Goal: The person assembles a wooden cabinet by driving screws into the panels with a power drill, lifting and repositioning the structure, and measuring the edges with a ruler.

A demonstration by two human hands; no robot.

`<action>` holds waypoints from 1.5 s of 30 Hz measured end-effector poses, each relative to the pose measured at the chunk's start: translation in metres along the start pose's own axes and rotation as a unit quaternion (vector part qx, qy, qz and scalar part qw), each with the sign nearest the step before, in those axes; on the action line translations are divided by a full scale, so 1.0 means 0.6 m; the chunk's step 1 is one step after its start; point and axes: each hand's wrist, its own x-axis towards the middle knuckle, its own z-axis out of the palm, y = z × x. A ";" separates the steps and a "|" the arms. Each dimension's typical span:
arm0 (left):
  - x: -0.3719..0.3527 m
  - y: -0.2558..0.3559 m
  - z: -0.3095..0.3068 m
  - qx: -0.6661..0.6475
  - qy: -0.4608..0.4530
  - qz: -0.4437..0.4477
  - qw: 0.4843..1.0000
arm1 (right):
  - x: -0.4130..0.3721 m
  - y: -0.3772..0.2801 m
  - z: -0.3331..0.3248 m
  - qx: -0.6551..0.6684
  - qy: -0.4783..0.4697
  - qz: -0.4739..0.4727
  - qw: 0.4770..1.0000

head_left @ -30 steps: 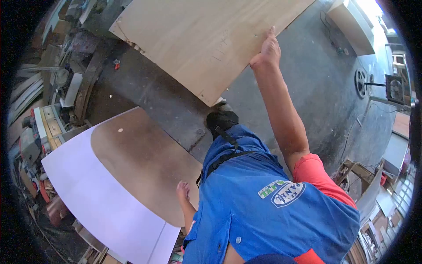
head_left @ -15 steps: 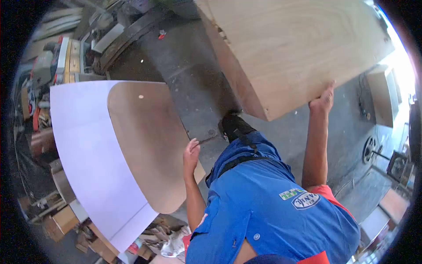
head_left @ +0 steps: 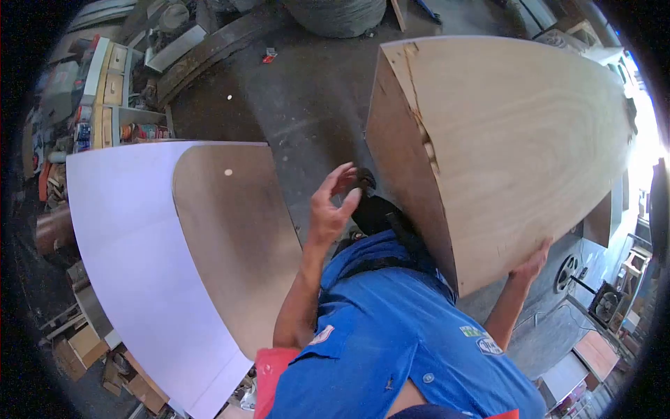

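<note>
A large plywood box (head_left: 516, 146) stands tilted at the right, its near left face in shadow and a split with torn wood along one edge of the top face. My right hand (head_left: 532, 260) grips the box's lower edge, with the fingers on the top face and the rest partly hidden. My left hand (head_left: 333, 206) is raised in front of my waist, thumb and fingers apart, holding nothing. To its left lies a white panel (head_left: 139, 244) with a brown rounded board (head_left: 234, 230) on or set into it.
A shelf unit with small wooden drawers (head_left: 114, 91) stands at the far left. Wood scraps (head_left: 87, 342) lie at the lower left. A small red item (head_left: 269, 55) is on the grey floor (head_left: 300, 105). At the right are a black wheel (head_left: 567, 274) and a fan (head_left: 607, 302).
The plywood box has come closer to my body and turned, showing more of its left face. My left hand has risen away from the brown board toward the box.
</note>
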 end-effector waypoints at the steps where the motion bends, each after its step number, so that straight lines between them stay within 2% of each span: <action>1: 0.029 0.013 0.012 -0.002 -0.001 -0.005 1.000 | -0.002 -0.003 -0.005 -0.005 0.003 0.000 1.000; 3: 0.084 0.036 0.037 -0.037 -0.061 0.021 0.997 | -0.005 -0.007 -0.009 -0.032 0.029 0.010 0.999; 4: 0.104 0.046 0.052 -0.041 -0.062 0.015 0.997 | -0.008 -0.009 -0.012 -0.038 0.033 0.010 0.999; 6: 0.138 0.065 0.081 -0.015 0.018 0.119 0.993 | -0.023 -0.012 -0.022 -0.041 0.035 0.029 0.998; 7: 0.156 0.072 0.091 -0.018 0.018 0.112 0.993 | -0.036 -0.005 -0.037 -0.048 0.039 0.029 0.998; 9: 0.194 0.087 0.106 -0.006 0.054 0.190 0.980 | -0.061 0.012 -0.062 -0.085 0.015 0.025 0.996; 10: 0.214 0.095 0.109 -0.007 0.055 0.185 0.981 | -0.089 0.016 -0.040 -0.089 0.017 0.026 0.996; 11: 0.234 0.102 0.111 -0.014 0.036 0.201 0.979 | -0.134 0.028 -0.006 -0.100 0.061 0.048 0.992; 14: 0.297 0.119 0.102 -0.034 -0.032 0.210 0.976 | -0.186 0.045 0.030 -0.132 0.140 0.066 0.979; 15: 0.316 0.119 0.099 -0.024 -0.090 0.217 0.972 | -0.197 0.051 0.032 -0.155 0.168 0.065 0.971; 16: 0.336 0.120 0.095 -0.014 -0.148 0.224 0.963 | -0.204 0.053 0.022 -0.153 0.177 0.063 0.970; 18: 0.381 0.123 0.088 -0.048 -0.170 0.207 0.962 | -0.201 0.050 -0.005 -0.147 0.153 0.114 0.971; 20: 0.423 0.118 0.091 -0.168 -0.318 0.058 0.931 | -0.204 0.054 -0.014 -0.177 0.166 0.101 0.965; 21: 0.441 0.106 0.099 -0.171 -0.324 0.054 0.929 | -0.205 0.057 -0.020 -0.205 0.167 0.089 0.960; 23: 0.472 0.074 0.122 -0.188 -0.441 0.052 0.876 | -0.200 0.057 -0.042 -0.205 0.186 0.086 0.957; 24: 0.471 0.066 0.134 -0.190 -0.445 0.053 0.873 | -0.197 0.058 -0.057 -0.205 0.199 0.085 0.955; 26: 0.462 0.064 0.155 -0.173 -0.430 0.128 0.877 | -0.190 0.060 -0.080 -0.235 0.235 0.084 0.939; 28: 0.458 0.076 0.150 -0.155 -0.461 0.108 0.867 | -0.199 0.051 -0.059 -0.265 0.268 0.084 0.922; 31: 0.449 0.081 0.151 -0.178 -0.464 0.111 0.861 | -0.208 0.043 -0.026 -0.227 0.264 0.104 0.932; 33: 0.433 0.086 0.157 -0.202 -0.453 0.095 0.863 | -0.207 0.033 -0.025 -0.216 0.297 0.114 0.923; 36: 0.418 0.089 0.167 -0.188 -0.457 0.114 0.862 | -0.200 0.035 -0.052 -0.284 0.271 0.066 0.917; 40: 0.422 0.090 0.165 -0.207 -0.464 0.076 0.858 | -0.195 0.042 -0.064 -0.200 0.257 0.114 0.939; 43: 0.423 0.083 0.161 -0.259 -0.393 0.003 0.882 | -0.189 0.055 -0.070 -0.246 0.278 0.071 0.926; 45: 0.434 0.080 0.152 -0.243 -0.366 0.021 0.898 | -0.194 0.055 -0.050 -0.229 0.278 0.075 0.930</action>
